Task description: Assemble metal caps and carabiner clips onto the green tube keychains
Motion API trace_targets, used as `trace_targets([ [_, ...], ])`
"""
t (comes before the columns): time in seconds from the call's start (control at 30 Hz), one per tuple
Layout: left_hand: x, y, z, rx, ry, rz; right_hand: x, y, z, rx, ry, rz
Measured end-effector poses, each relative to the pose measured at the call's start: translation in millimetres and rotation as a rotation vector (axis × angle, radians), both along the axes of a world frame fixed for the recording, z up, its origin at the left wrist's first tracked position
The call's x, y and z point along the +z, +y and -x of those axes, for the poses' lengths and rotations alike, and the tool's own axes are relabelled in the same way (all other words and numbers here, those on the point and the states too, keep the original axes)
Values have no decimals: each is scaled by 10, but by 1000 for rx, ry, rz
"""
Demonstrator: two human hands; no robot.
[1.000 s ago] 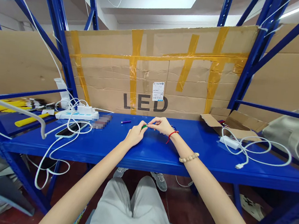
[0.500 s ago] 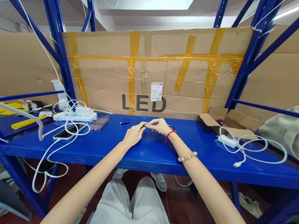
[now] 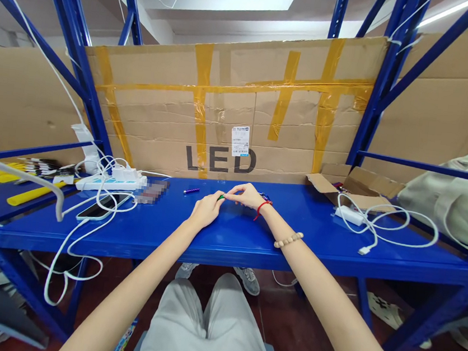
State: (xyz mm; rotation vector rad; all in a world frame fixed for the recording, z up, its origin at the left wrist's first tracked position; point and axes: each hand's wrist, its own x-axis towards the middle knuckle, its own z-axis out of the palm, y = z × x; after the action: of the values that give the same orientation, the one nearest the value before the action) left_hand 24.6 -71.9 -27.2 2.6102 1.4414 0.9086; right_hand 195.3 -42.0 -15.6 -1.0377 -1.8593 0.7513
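Over the middle of the blue table (image 3: 278,231), both hands meet at a small green object (image 3: 220,197), mostly covered by fingers, so its kind does not show. My left hand (image 3: 205,209) is closed around it, knuckles up. Thumb and fingertips of my right hand (image 3: 247,195) pinch at its right end. A short purple pen-like stick (image 3: 191,191) lies on the table to the left of my left hand. Behind the right wrist, small dark blue items (image 3: 264,196) are partly hidden.
At left are a white power strip (image 3: 110,183), a phone (image 3: 102,207) and tangled white cables. An open cardboard box (image 3: 366,201) and a white charger with cable (image 3: 350,215) sit at right. A large cardboard sheet (image 3: 160,116) stands behind the table.
The view has shifted slightly. My hands stay together at the green object; slightly more of it shows at the left fingertips.
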Motion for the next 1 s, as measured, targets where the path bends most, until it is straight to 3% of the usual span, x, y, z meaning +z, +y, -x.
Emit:
trace_targets([
  [0.73, -12, 3, -2, -29, -61, -23, 17, -27, 13, 8, 88, 89],
  [1.0, -4, -4, 3, -74, -66, -1, 6, -20, -32, -22, 52, 195],
])
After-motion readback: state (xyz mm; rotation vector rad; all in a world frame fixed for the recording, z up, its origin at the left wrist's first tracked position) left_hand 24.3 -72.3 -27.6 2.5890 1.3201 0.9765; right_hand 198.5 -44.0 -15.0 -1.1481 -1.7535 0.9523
